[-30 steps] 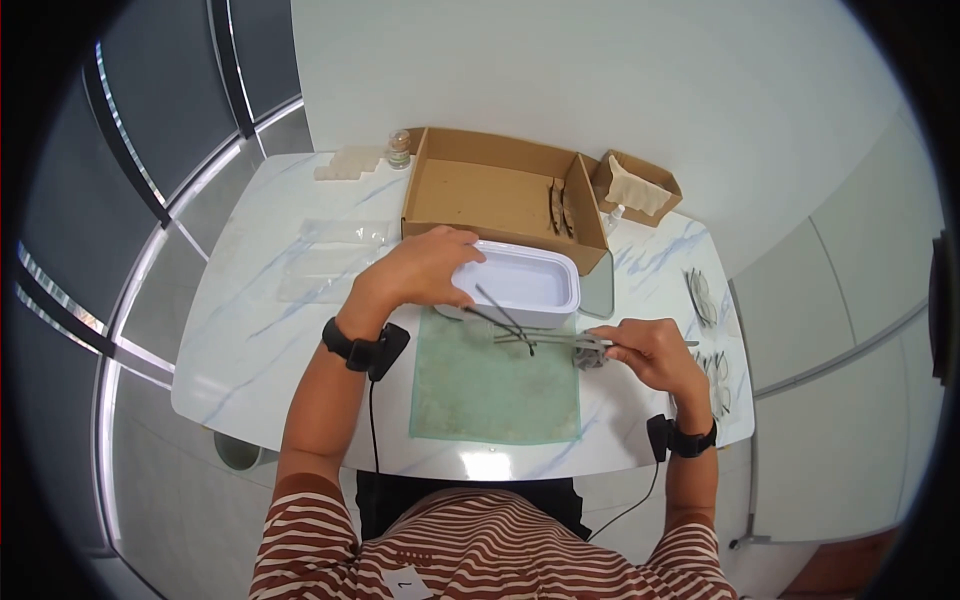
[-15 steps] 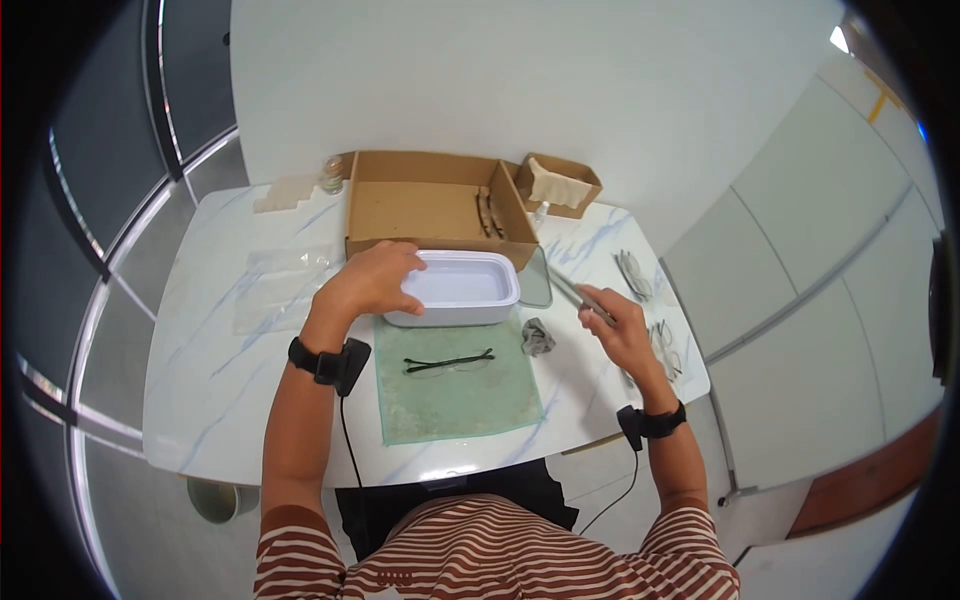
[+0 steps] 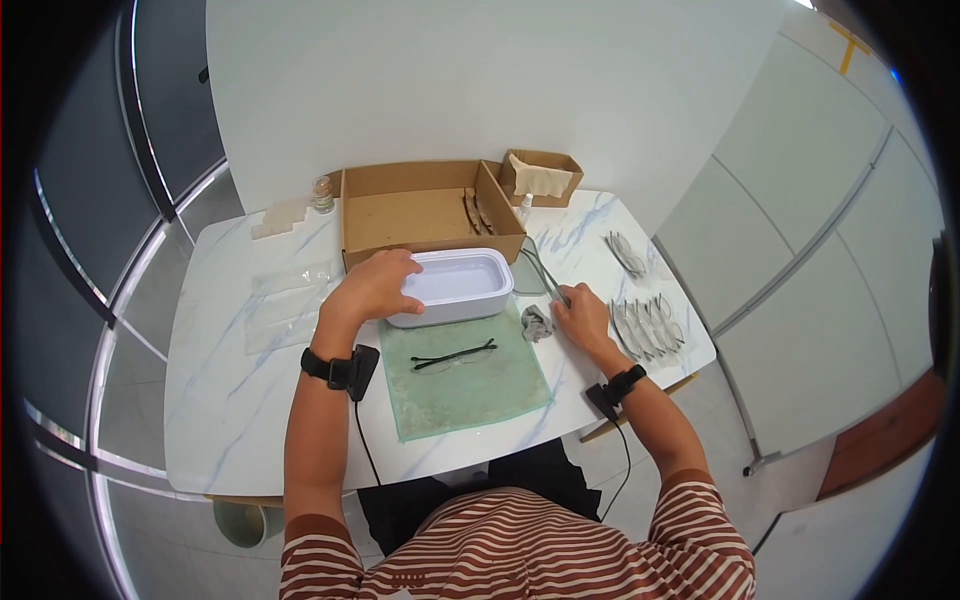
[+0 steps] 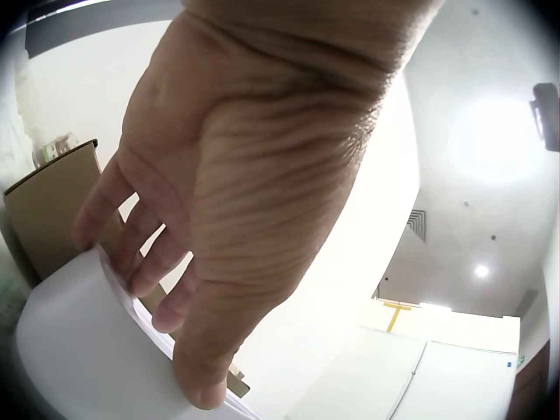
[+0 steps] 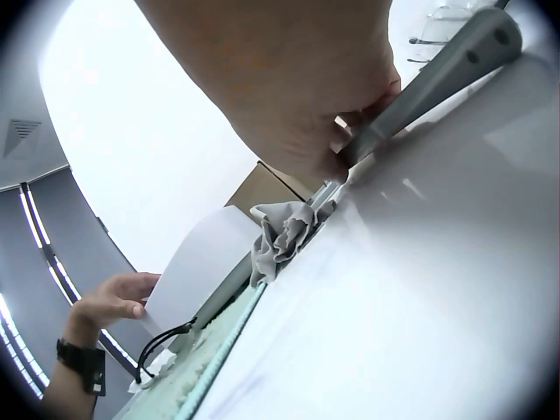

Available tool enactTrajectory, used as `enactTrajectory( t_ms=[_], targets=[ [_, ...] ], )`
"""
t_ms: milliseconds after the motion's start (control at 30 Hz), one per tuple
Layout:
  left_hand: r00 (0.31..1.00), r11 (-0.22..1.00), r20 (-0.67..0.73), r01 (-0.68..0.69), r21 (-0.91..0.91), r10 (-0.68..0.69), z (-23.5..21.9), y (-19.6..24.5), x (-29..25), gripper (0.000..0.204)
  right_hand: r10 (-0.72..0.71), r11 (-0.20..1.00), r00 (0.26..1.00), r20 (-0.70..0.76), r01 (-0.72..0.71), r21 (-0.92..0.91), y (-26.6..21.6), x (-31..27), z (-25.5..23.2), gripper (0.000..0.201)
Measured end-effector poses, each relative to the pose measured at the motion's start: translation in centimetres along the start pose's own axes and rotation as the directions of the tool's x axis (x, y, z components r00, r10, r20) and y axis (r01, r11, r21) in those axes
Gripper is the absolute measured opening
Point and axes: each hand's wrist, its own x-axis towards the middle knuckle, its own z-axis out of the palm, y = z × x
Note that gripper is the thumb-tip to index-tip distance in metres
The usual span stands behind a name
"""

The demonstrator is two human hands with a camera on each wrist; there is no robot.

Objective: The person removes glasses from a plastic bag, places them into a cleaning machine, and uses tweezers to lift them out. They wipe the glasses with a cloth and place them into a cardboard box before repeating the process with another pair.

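Observation:
My left hand rests spread over the left end of a pale lavender tub; the left wrist view shows its fingers and thumb touching the rim of the tub. Beside the green cloth, my right hand grips grey-handled tongs low over the table, their metal end pointing away. Its fingers curl by the grey handle in the right wrist view. Black-armed glasses lie on the green cloth. A crumpled grey cloth sits between that cloth and my right hand.
Behind the tub stands a cardboard box holding brown-framed glasses; a smaller box with a beige cloth is right of it. Several clear glasses lie at the right. A clear plastic bag lies left; a jar stands behind it.
The glasses, first held in the tongs over the green cloth, were let go and lie on it. My right hand then moved the tongs away and lowered them. My left hand stayed on the tub.

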Motion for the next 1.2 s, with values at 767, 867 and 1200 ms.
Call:
enactTrajectory(
  t_ms=[767,867,1200],
  targets=[
    [0.999,0.997,-0.036,0.026,0.079,-0.023,3.9,7.3,-4.8,0.02,-0.281,0.947,0.937,0.21,0.234,0.22,-2.7,-0.5,-0.6,0.019],
    [0.995,0.994,0.068,0.062,0.087,-0.068,4.3,8.3,-4.7,0.022,-0.309,0.93,0.933,0.187,0.255,0.265,-3.2,-0.9,-0.7,0.018],
    [0.994,0.996,0.091,0.063,-0.057,-0.058,6.4,7.6,-4.6,0.022,-0.506,0.643,0.862,0.002,0.376,0.667,-11.8,-5.0,-1.2,0.015]
  ],
)
